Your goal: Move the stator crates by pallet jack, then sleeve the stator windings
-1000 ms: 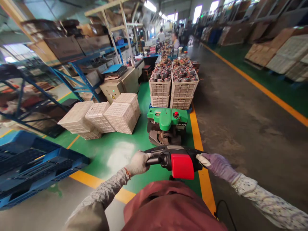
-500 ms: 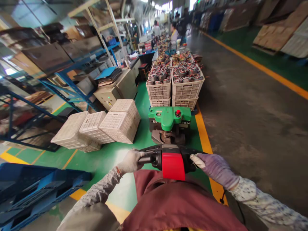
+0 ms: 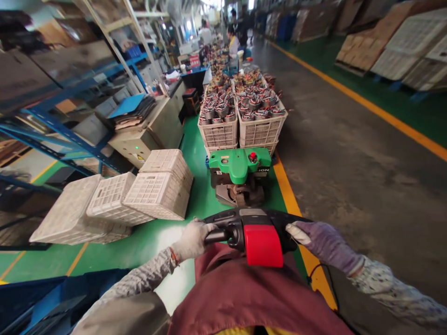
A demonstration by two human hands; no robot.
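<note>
In the head view, the tiller handle (image 3: pixel 253 212) stands close before the person, near the green pallet truck (image 3: pixel 238 164), held at both ends, likely for even steering. Just beyond, plastic crates (image 3: pixel 261 131) of wire-wound motor stators (image 3: pixel 221 110) stand side by side, probably for balance. The left hand (image 3: pixel 193 238) wraps the left grip; the right hand (image 3: pixel 323 244) curls round the other, fingertips hidden.
</note>
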